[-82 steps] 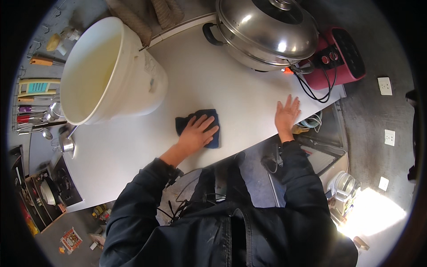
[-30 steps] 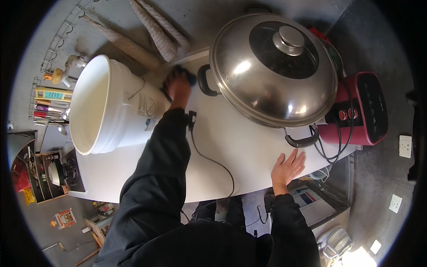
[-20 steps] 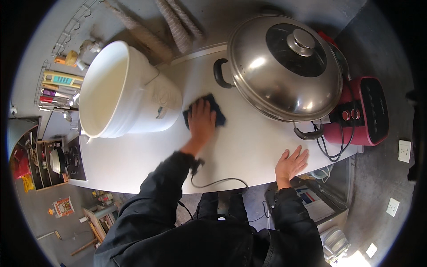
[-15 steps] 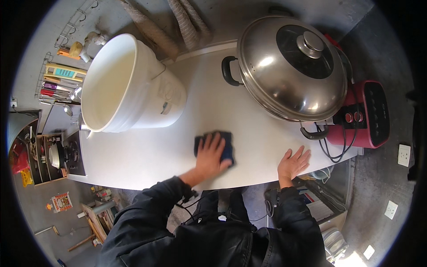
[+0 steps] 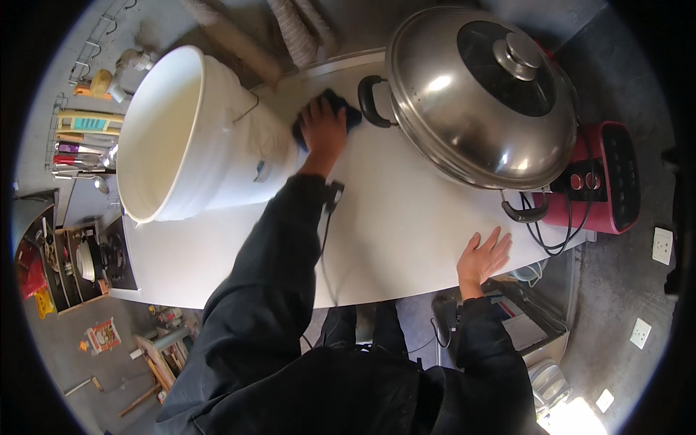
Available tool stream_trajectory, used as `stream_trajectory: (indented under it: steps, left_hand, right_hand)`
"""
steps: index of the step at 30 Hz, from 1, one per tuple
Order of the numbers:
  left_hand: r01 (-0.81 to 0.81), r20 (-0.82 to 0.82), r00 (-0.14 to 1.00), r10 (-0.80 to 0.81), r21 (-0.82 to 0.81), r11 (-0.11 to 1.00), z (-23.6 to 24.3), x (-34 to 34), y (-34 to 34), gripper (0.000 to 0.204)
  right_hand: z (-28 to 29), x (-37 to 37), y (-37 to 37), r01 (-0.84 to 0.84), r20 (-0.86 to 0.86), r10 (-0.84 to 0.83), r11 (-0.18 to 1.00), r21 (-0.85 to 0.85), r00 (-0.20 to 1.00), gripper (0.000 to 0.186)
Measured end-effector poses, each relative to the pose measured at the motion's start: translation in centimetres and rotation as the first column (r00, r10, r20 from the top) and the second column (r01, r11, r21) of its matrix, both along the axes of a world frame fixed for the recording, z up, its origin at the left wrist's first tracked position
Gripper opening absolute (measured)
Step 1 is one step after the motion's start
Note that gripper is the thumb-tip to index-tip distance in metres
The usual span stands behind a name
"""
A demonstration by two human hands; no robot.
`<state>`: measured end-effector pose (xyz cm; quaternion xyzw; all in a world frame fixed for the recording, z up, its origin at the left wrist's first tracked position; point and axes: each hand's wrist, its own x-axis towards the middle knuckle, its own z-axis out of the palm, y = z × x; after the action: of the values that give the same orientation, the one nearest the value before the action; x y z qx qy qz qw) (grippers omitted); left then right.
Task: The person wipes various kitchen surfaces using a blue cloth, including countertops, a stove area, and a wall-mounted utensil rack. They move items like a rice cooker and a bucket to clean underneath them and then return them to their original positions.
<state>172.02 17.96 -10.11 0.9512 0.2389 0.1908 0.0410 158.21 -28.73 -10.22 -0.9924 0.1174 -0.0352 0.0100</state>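
Watching left hand (image 5: 325,135), fingers spread over dark cloth (image 5: 351,116); right hand (image 5: 483,258) likewise spread. I judge cloth soft, light: palm its middle.

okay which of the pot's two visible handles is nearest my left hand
The left handle, beside the dark cloth; the lower handle sits nearer your right hand.

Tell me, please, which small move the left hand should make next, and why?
Probably it should draw the dark cloth toward the counter's near edge. The left hand lies on the cloth near the back of the white counter, with the white bucket on one side and the pan's black handle on the other; more open surface lies nearer the body.
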Motion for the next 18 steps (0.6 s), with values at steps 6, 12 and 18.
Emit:
stream_trajectory:
  steps: [6, 12, 18]
  left_hand:
    - [0.262, -0.062, 0.962, -0.266, -0.062, 0.963, 0.0, -8.2, -0.3, 0.061]
    - [0.284, -0.191, 0.931, -0.311, -0.158, 0.946, 2.4, -25.6, 1.3, 0.059]
    - [-0.076, -0.208, 0.977, 0.052, -0.106, 0.991, -0.3, -35.5, 8.2, 0.056]
  right_hand:
    - [0.2, 0.2, 0.1, 0.020, -0.038, -0.021, 0.999, -0.028, 0.999, 0.071]
    - [-0.6, 0.4, -0.8, -0.008, 0.061, 0.010, 0.999, -0.035, 0.998, 0.068]
    - [-0.5, -0.3, -0.4, -0.021, 0.058, 0.023, 1.000, -0.021, 0.998, 0.069]
